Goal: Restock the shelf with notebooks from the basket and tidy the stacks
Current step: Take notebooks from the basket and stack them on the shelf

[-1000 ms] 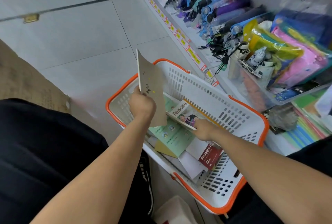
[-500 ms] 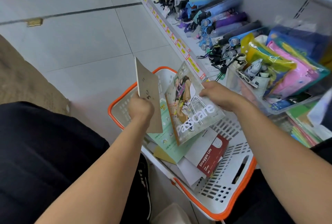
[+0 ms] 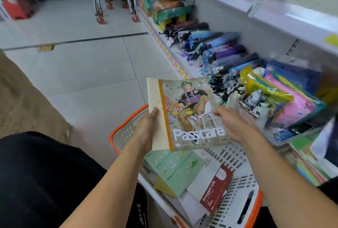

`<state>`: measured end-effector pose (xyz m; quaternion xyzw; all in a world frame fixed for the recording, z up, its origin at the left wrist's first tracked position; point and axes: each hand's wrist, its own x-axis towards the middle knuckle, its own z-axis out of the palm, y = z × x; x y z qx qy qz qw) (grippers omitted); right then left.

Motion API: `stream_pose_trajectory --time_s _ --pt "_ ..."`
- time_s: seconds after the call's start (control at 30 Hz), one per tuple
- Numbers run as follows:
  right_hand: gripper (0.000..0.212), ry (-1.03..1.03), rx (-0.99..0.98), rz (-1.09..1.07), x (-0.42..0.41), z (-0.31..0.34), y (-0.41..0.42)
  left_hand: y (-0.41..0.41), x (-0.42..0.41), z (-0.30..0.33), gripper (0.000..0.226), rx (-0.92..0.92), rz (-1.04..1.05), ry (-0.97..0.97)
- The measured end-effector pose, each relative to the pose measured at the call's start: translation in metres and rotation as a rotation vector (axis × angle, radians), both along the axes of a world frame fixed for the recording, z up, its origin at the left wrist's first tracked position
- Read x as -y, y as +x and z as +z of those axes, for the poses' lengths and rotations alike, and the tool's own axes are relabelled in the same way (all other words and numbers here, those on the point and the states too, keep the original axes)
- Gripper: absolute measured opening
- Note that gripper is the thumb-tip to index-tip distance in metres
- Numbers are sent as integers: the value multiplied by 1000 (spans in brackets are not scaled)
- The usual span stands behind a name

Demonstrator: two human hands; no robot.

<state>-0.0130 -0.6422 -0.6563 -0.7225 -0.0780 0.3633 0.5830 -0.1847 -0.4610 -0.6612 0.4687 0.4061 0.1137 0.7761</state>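
The left hand (image 3: 149, 130) and right hand (image 3: 231, 124) gripped opposite edges of the glossy illustrated Passcare notebook (image 3: 192, 114), stacked on a plain cream notebook (image 3: 155, 110), its long axis running away from the person, the cluttered white metal shelf (image 3: 182, 66) lying nearer the right hand.

The person's 2 forearms are bare from the elbows down, with no sleeves, watch, rings or bracelets showing on either the left hand (image 3: 146, 132) or the right hand (image 3: 233, 125). Black trousers (image 3: 40, 178) cover the lap below the left forearm. Below the wrists, a black garment or shoe (image 3: 139, 207) carries faint white markings, too blurred to read.
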Motion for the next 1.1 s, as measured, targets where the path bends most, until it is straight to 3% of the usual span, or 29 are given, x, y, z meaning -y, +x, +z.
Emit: stream_pose_trajectory --time_s 0.07,0.1,0.23,0.33,0.43,0.6,0.7,0.8,1.0,1.1 --pt "71 20 -61 29 -2 0 -3 3 6 7 45 47 -51 -11" --pt "90 54 -75 56 -4 10 -11 5 9 11 45 90 -74 -33" --pt "58 106 -56 80 -8 48 -25 11 14 36 32 249 -92 15" --pt "43 244 18 62 -2 79 -20 17 10 65 45 366 -103 186" --pt "42 313 280 -69 13 124 -13 37 13 109 71 477 -159 420" --pt "41 459 555 -478 71 195 7 101 44 189 54 548 -380 738" --pt "37 453 603 -782 118 223 24 144 84 222 44 584 -528 754" --pt "34 443 591 -970 158 243 37 184 135 252 31 607 -536 760" --pt "42 303 651 -1070 203 272 61 231 197 271 28 635 -472 880" --pt "42 280 709 -1102 223 278 42 231 206 270 21 655 -531 811"
